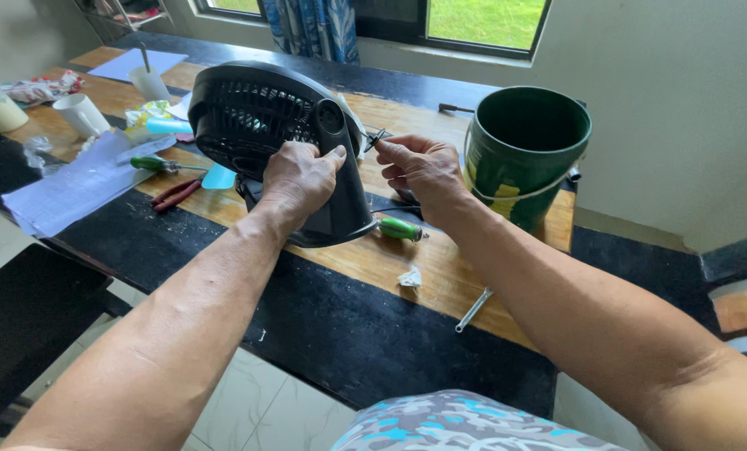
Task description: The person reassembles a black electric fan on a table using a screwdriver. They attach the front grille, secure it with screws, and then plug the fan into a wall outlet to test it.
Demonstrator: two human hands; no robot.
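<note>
Nearest me, on the wooden desk [440, 288], lie a crumpled scrap of paper [410, 278] and a slim metal tool [473, 310] at the edge of the black strip. A little further in, my left hand [296, 179] clamps the black table fan [277, 142] by the side of its housing: my fingers [294, 152] curl closed over the rear grille and my thumb presses just below the round knob. The fan stands tilted on its base in the middle of the desk, its back turned toward me.

My right hand [423, 167] is at the fan's right edge, fingers pinched nearly shut on a small dark wire part [377, 137] that sticks out there; I cannot tell exactly what it is. To do this well, I judge I should keep the left hand firm so the housing does not rock, and work the small part with fingertip pressure only, close to where it meets the casing.

A green-handled screwdriver [400, 228] lies just beside the fan's base, under my right wrist. Further left are red-handled pliers [175, 194], another green-handled tool [156, 164] and a sheaf of papers [73, 188]. Beyond my right hand stands a green bucket [525, 150], and at the far left two white cups [81, 113].
</note>
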